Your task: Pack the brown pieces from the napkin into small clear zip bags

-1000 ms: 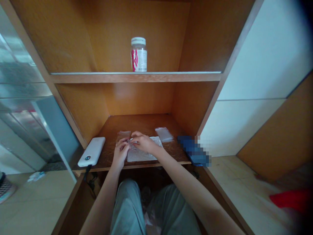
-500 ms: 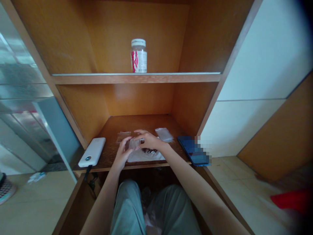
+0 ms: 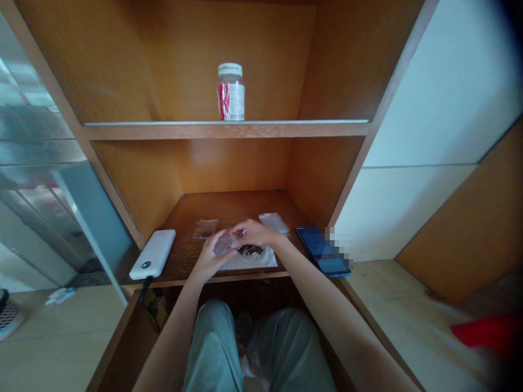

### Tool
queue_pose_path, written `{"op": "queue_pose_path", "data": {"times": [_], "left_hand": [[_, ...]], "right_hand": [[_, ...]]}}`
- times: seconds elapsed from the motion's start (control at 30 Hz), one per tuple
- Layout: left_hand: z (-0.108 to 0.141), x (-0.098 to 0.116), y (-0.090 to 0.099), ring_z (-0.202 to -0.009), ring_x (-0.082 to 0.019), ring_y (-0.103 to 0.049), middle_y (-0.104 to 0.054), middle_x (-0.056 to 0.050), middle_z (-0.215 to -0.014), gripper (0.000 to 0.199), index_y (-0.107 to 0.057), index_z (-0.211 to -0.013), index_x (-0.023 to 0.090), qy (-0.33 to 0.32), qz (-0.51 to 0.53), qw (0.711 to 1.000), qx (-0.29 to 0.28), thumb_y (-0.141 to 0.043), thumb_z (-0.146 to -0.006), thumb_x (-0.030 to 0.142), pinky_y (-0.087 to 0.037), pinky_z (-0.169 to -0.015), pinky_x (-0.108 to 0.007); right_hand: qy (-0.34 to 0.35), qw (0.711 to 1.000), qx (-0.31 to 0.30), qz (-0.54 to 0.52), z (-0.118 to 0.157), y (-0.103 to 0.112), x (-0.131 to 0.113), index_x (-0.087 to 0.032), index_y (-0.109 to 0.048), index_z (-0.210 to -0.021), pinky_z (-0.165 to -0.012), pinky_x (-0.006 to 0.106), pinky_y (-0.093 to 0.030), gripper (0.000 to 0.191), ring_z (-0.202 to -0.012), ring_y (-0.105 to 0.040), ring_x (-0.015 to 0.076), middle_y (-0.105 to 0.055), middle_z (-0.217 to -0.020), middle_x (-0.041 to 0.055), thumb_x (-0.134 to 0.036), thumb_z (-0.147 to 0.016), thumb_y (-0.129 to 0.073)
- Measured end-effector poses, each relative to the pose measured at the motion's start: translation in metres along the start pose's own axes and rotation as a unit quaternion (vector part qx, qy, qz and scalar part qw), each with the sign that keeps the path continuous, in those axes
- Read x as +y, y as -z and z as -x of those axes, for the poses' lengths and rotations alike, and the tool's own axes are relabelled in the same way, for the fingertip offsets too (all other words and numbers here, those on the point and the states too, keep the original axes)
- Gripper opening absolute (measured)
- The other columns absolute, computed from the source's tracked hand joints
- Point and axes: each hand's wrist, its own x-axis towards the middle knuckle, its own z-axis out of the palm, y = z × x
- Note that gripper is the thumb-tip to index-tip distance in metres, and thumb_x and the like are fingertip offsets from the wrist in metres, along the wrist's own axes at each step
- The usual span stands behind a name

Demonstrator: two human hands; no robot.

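The person's left hand (image 3: 209, 257) and right hand (image 3: 258, 233) meet low in the middle of the frame, above a wooden shelf (image 3: 229, 208). Between them is a small clear plastic bag (image 3: 225, 244). The left grip is closed around the lower side of the bag, with the fingers curled. The right fingertips (image 3: 242, 231) are at the top corner of the bag, but it is hard to tell if they pinch it. The bag looks very light, thin and soft, and it may be slippery, so it would likely bend and slide in the fingers. Its top edge looks like the best place to take hold, with a gentle pinch. Just to the right of the bag, a small heap of dark pieces (image 3: 250, 250) lies on a white sheet of paper (image 3: 263, 262). They are too small to tell what they are, but they look as if they could roll. Behind the hands lie a flat clear bag (image 3: 205, 229) and a second flat clear bag (image 3: 273, 222). A white power bank (image 3: 153, 253) lies at the left of the shelf, and a blue phone (image 3: 322, 251) lies at the right. A clear jar (image 3: 231, 92) stands on the upper shelf (image 3: 224, 130), at the top middle of the frame.
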Motion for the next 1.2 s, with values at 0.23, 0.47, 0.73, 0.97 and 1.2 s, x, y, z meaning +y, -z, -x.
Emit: {"op": "queue_pose_path", "data": {"times": [0.23, 0.47, 0.73, 0.97, 1.2], "left_hand": [[-0.006, -0.001, 0.000, -0.111, -0.024, -0.047, -0.051, -0.010, -0.119, 0.058, -0.047, -0.117, 0.022, -0.043, -0.052, 0.998, 0.008, -0.067, -0.064, 0.034, -0.033, -0.096, -0.040], [-0.014, 0.015, 0.013, -0.107, -0.025, -0.048, -0.054, -0.010, -0.111, 0.056, -0.051, -0.112, 0.022, -0.057, -0.134, 0.989, -0.016, -0.068, -0.061, 0.039, -0.035, -0.093, -0.040], [-0.012, 0.012, 0.008, -0.103, -0.023, -0.053, -0.057, -0.009, -0.110, 0.054, -0.049, -0.111, 0.021, -0.060, -0.111, 0.992, -0.001, -0.066, -0.063, 0.038, -0.039, -0.090, -0.038], [-0.010, 0.001, 0.003, -0.105, -0.022, -0.052, -0.056, -0.009, -0.113, 0.052, -0.047, -0.111, 0.021, -0.041, -0.074, 0.995, 0.052, -0.066, -0.065, 0.035, -0.037, -0.093, -0.039], [-0.009, -0.009, 0.006, -0.104, -0.021, -0.053, -0.056, -0.009, -0.112, 0.053, -0.046, -0.112, 0.020, -0.006, -0.063, 0.995, 0.077, -0.065, -0.065, 0.037, -0.037, -0.093, -0.037]], "right_hand": [[0.000, 0.999, 0.037, -0.025, -0.002, -0.010, 0.000, -0.013, -0.066, -0.087, -0.068, 0.022, -0.042, 0.020, -0.072, -0.057, 0.0110, -0.066, -0.083, 0.0043, -0.024, -0.072, -0.059], [-0.020, 0.999, 0.034, -0.022, -0.005, -0.009, -0.003, -0.013, -0.065, -0.088, -0.065, 0.021, -0.041, 0.024, -0.069, -0.055, 0.0100, -0.065, -0.081, 0.0033, -0.027, -0.069, -0.062], [0.009, 0.997, 0.054, -0.050, -0.003, -0.014, -0.002, -0.012, -0.065, -0.087, -0.068, 0.021, -0.042, 0.021, -0.073, -0.057, 0.0104, -0.066, -0.083, 0.0043, -0.026, -0.071, -0.060], [-0.010, 0.990, 0.137, 0.029, 0.014, -0.008, 0.003, -0.014, -0.065, -0.083, -0.069, 0.021, -0.041, 0.017, -0.076, -0.057, 0.0108, -0.065, -0.083, 0.0038, -0.025, -0.078, -0.053], [-0.040, 0.986, 0.010, 0.164, 0.034, -0.009, 0.006, -0.015, -0.068, -0.075, -0.063, 0.020, -0.038, 0.015, -0.068, -0.057, 0.0115, -0.066, -0.075, 0.0035, -0.015, -0.072, -0.054]]}}
